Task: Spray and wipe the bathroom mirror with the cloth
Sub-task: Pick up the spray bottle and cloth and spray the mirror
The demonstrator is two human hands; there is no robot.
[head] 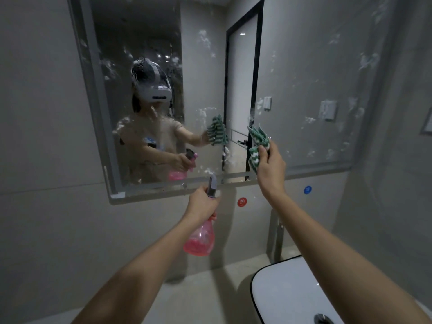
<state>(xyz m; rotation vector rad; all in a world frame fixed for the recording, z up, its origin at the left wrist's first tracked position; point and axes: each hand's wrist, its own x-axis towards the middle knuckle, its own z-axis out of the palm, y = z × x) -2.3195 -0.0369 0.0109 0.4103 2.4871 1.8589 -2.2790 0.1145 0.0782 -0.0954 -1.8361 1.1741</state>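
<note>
Up at the foam-spotted mirror (pixel 304 78), right hand (pixel 271 164) bunching green cloth (pixel 257 146), left hand (pixel 202 204) gripping pink spray bottle (pixel 201 237) below

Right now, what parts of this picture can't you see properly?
- Mirror: its top runs off the head view's upper edge.
- Spray bottle: the left hand covers its trigger.
- Sink: cut off by the bottom edge, partly behind the right forearm.
- Red sticker: its mark is too small to read.
</note>
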